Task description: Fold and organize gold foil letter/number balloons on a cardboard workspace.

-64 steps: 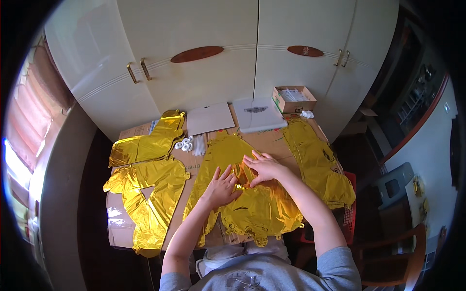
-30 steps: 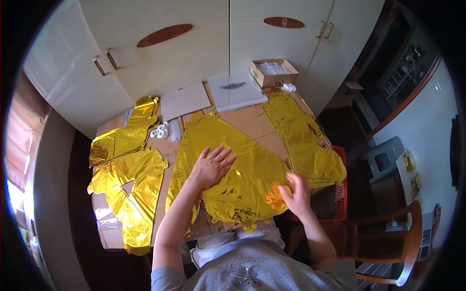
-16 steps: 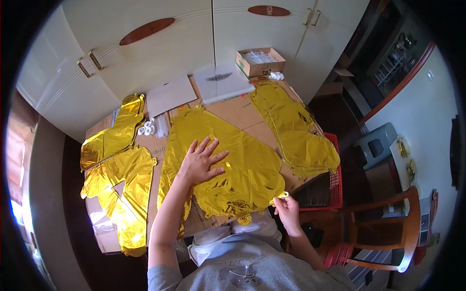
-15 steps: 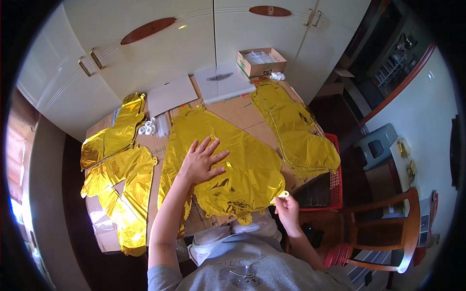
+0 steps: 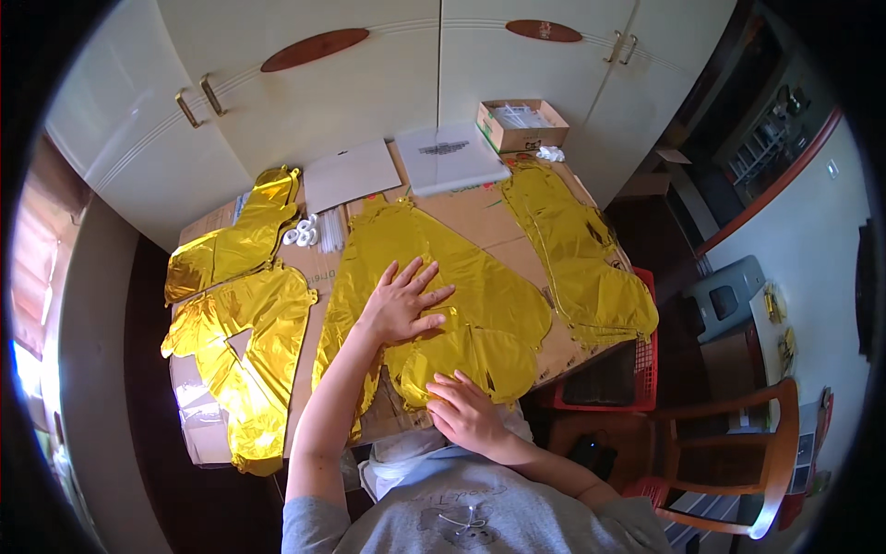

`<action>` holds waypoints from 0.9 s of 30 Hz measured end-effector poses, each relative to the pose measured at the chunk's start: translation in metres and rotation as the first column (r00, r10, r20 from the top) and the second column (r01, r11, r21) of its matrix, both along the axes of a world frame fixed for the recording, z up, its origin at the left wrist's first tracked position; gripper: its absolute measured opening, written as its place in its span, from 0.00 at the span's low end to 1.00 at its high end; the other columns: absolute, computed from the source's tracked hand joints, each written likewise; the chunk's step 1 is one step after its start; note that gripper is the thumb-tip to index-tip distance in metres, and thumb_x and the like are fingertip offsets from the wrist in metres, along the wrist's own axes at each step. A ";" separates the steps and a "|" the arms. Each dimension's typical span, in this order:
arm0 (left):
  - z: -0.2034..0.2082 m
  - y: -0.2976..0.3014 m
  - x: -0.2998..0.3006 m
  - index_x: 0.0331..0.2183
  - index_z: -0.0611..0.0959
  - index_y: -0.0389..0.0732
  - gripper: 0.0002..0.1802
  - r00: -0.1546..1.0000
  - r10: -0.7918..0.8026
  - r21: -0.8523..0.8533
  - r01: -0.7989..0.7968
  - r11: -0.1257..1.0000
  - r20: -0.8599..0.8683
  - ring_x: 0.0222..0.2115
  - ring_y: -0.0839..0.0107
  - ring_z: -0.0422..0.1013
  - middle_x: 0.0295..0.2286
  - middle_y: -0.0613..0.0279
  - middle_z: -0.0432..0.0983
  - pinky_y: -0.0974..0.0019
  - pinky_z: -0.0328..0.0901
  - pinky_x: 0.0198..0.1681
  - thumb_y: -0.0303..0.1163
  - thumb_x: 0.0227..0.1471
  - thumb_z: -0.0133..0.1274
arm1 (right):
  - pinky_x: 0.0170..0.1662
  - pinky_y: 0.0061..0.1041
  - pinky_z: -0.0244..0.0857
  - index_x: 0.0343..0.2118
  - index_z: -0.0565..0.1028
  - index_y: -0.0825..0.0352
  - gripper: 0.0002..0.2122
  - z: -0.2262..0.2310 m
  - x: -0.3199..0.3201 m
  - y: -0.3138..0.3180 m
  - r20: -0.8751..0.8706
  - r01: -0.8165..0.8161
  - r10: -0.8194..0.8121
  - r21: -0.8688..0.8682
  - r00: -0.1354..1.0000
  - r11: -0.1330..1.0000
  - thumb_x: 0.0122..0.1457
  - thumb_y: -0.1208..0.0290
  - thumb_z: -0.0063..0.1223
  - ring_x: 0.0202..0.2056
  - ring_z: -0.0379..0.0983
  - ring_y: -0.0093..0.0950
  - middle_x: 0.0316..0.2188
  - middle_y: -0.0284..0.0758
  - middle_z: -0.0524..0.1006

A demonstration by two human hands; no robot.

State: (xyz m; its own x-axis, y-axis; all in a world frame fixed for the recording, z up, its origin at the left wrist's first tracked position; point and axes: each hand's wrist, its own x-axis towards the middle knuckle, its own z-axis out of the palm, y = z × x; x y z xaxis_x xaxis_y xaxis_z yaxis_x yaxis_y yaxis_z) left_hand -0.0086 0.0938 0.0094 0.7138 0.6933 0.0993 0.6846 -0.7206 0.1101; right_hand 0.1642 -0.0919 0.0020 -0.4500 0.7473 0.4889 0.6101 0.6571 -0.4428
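Observation:
Flat gold foil balloons lie on a cardboard-covered table. The middle foil balloon (image 5: 480, 277) is under both my hands, and its near right part appears folded over on itself. My left hand (image 5: 403, 303) rests flat on its middle with the fingers spread. At the near edge, my right hand (image 5: 466, 414) lies on the folded part, fingers apart and slightly bent. Whatever is under the right palm is hidden. Another gold foil balloon (image 5: 591, 268) lies to the right. At the left are a gold foil piece (image 5: 231, 235) and a crinkled one (image 5: 268, 346) nearer me.
White tape rolls (image 5: 302, 231) sit beside thin clear sticks (image 5: 331, 231). Farther back are a grey board (image 5: 351, 175), a clear flat sheet (image 5: 452, 162) and a cardboard box (image 5: 523, 126) of white sticks. A red crate (image 5: 644, 369) and wooden chair (image 5: 784, 434) stand at right.
My right hand has moved left from the balloon's right corner to its near edge, and the near right part now looks folded inward. My left hand stays on the foil. The view has shifted slightly.

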 end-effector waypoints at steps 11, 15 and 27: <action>0.008 0.000 -0.001 0.62 0.61 0.64 0.58 0.998 -0.041 -0.044 0.039 0.998 -0.055 0.65 0.50 0.42 0.64 0.53 0.49 0.39 0.38 0.65 0.82 0.31 0.46 | 0.62 0.47 0.53 0.33 0.77 0.61 0.06 -0.011 0.004 -0.002 0.133 -0.082 0.081 -0.002 0.988 0.997 0.52 0.70 0.58 0.55 0.67 0.30 0.45 0.32 0.75; 0.009 -0.001 0.000 0.62 0.62 0.66 0.60 0.996 -0.028 -0.017 0.027 1.000 -0.080 0.66 0.53 0.42 0.64 0.56 0.49 0.40 0.38 0.65 0.83 0.27 0.48 | 0.62 0.48 0.51 0.35 0.78 0.62 0.07 -0.011 0.004 -0.002 0.167 -0.092 0.094 -0.019 0.981 0.996 0.53 0.68 0.58 0.55 0.67 0.30 0.47 0.31 0.75; 0.013 -0.002 0.001 0.62 0.62 0.63 0.60 0.998 -0.034 -0.081 0.029 0.996 -0.055 0.66 0.52 0.40 0.64 0.54 0.49 0.40 0.36 0.65 0.78 0.27 0.54 | 0.59 0.40 0.57 0.48 0.74 0.64 0.19 0.006 0.069 0.062 0.140 0.074 -0.068 -0.038 0.988 0.997 0.55 0.63 0.59 0.56 0.66 0.34 0.52 0.34 0.73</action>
